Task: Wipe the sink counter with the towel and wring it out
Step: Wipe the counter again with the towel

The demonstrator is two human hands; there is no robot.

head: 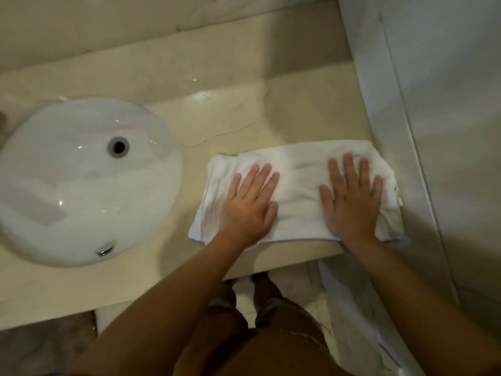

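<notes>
Both palms flat on the folded towel [295, 191] at the counter's [217, 118] front right corner.

Left hand [248, 206] and right hand [351, 200] press with straight fingers — soft, limp, probably damp; grip both short ends to wring.

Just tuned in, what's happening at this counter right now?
A person is wiping the beige sink counter with a folded white towel. Both the left hand and the right hand press flat on it with straight fingers, right of the white oval sink basin. The towel sits near the counter's front edge, against the right wall. No wringing yet.
</notes>
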